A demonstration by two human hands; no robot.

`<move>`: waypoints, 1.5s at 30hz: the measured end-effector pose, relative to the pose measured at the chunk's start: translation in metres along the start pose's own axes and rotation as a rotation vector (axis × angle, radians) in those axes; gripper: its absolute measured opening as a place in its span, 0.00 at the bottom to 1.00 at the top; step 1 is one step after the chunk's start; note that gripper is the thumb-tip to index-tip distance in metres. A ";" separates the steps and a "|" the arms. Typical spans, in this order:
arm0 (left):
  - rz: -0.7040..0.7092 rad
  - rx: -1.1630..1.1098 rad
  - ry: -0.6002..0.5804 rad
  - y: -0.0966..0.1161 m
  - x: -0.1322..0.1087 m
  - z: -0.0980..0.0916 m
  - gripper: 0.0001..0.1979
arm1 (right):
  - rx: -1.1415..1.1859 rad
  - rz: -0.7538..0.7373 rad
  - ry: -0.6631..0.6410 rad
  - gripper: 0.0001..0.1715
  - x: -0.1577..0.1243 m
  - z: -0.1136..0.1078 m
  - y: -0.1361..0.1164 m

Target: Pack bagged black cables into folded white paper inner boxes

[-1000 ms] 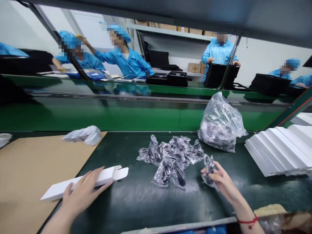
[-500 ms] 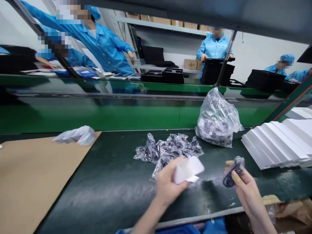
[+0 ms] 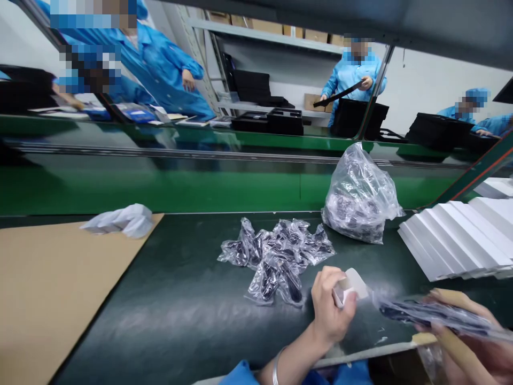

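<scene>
My left hand (image 3: 329, 307) is wrapped round a small white carton (image 3: 340, 293), whose flap stands out to the right and whose open end faces my other hand. In my right hand (image 3: 460, 331) is a black cable in a clear plastic bag (image 3: 435, 313), held flat and pointing at the carton, a short way off it. Both the bag and this hand are smeared by motion. Left of the carton lies a loose heap of similar clear-bagged dark items (image 3: 276, 259) on the dark green bench top (image 3: 188, 299).
Behind stands a large clear bag (image 3: 358, 200) with dark items inside. White flat cartons (image 3: 460, 235) lie overlapped at right. A brown cardboard sheet (image 3: 60, 278) with crumpled pale wrapping (image 3: 120, 220) covers the left. Co-workers in blue (image 3: 355, 75) work beyond the green partition (image 3: 240, 184).
My left hand has moved right with the carton and turned its open end to the right. My right hand has moved right and lower, with the bagged cable now stretched out flat.
</scene>
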State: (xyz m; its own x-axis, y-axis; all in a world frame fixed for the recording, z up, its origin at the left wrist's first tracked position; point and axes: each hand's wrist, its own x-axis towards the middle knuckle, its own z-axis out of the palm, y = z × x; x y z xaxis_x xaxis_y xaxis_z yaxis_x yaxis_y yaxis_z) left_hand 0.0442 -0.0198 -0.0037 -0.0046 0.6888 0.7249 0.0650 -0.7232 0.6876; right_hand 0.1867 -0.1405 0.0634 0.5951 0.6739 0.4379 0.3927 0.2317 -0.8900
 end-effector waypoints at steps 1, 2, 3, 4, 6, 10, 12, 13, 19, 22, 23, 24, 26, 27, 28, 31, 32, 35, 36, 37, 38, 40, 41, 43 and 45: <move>0.026 0.009 0.007 0.000 0.000 0.001 0.10 | -0.023 -0.040 0.057 0.28 -0.002 0.003 -0.001; 0.051 0.021 0.009 -0.001 0.000 0.001 0.10 | -0.053 -0.078 0.103 0.30 -0.004 0.006 -0.002; 0.073 0.034 0.007 -0.001 0.000 0.002 0.10 | -0.109 -0.122 0.122 0.29 -0.006 0.008 -0.003; 0.095 0.047 0.000 -0.001 0.000 0.002 0.11 | -0.206 -0.203 0.103 0.27 -0.008 0.011 -0.004; 0.130 0.072 -0.016 -0.001 0.001 0.002 0.13 | -0.426 -0.418 0.024 0.21 -0.008 0.014 -0.007; 0.170 0.103 -0.033 0.004 0.005 0.001 0.12 | -0.636 -0.774 -0.115 0.21 0.000 0.026 -0.024; 0.196 0.114 -0.044 0.006 0.006 0.001 0.14 | -0.701 -0.843 -0.156 0.20 0.007 0.036 -0.036; 0.199 0.124 -0.051 0.007 0.006 0.001 0.16 | -0.738 -0.860 -0.165 0.19 0.009 0.041 -0.042; 0.026 0.150 -0.036 0.001 0.003 0.001 0.20 | -0.811 -0.895 -0.334 0.15 0.014 0.063 -0.042; 0.011 0.118 -0.036 0.000 0.001 0.000 0.23 | -0.865 -0.864 -0.389 0.18 0.015 0.070 -0.035; 0.024 0.111 -0.044 0.000 0.001 0.000 0.23 | -0.902 -0.880 -0.394 0.19 0.015 0.073 -0.034; 0.042 0.100 -0.055 0.000 0.000 0.001 0.23 | -0.939 -0.914 -0.400 0.21 0.016 0.075 -0.033; 0.074 0.082 -0.063 -0.001 -0.001 0.001 0.24 | -1.001 -0.982 -0.416 0.22 0.016 0.079 -0.033; 0.073 0.086 -0.057 -0.002 -0.002 0.001 0.25 | -1.010 -0.990 -0.427 0.23 0.016 0.080 -0.032; 0.061 0.098 -0.048 -0.003 -0.002 0.002 0.25 | -0.997 -0.971 -0.438 0.23 0.016 0.080 -0.031; 0.024 0.145 -0.028 -0.004 -0.003 0.002 0.27 | -0.853 -0.868 -0.368 0.19 0.015 0.076 -0.023; 0.018 0.149 -0.026 -0.004 -0.003 0.002 0.26 | -0.818 -0.859 -0.306 0.18 0.014 0.074 -0.019; 0.021 0.119 -0.041 -0.002 -0.002 0.003 0.24 | -0.824 -0.879 -0.171 0.14 0.012 0.073 -0.010; 0.018 0.111 -0.048 -0.002 -0.002 0.002 0.23 | -0.830 -0.864 -0.169 0.11 0.011 0.076 -0.008; 0.014 0.108 -0.053 -0.001 -0.002 0.002 0.23 | -0.812 -0.828 -0.184 0.05 0.010 0.079 -0.006; 0.013 0.107 -0.054 -0.001 -0.002 0.001 0.23 | -0.777 -0.777 -0.208 0.01 0.009 0.082 -0.004; 0.032 0.111 -0.049 -0.001 -0.003 0.000 0.23 | -0.709 -0.689 -0.245 0.08 0.007 0.087 0.000; 0.048 0.112 -0.048 -0.001 -0.003 0.000 0.23 | -0.680 -0.670 -0.254 0.09 0.006 0.088 0.002; 0.102 0.092 -0.057 0.000 -0.004 0.002 0.21 | -0.589 -0.699 -0.249 0.06 0.004 0.085 0.007; 0.169 0.064 -0.079 0.001 -0.005 0.004 0.20 | -0.454 -0.740 -0.188 0.12 0.003 0.077 0.010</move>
State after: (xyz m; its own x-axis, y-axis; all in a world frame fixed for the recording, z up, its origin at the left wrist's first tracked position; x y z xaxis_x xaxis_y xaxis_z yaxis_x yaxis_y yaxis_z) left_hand 0.0487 -0.0236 -0.0072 0.0902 0.5613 0.8227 0.1217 -0.8261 0.5503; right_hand 0.1385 -0.0822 0.0458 -0.0304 0.5753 0.8174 0.8952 0.3794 -0.2337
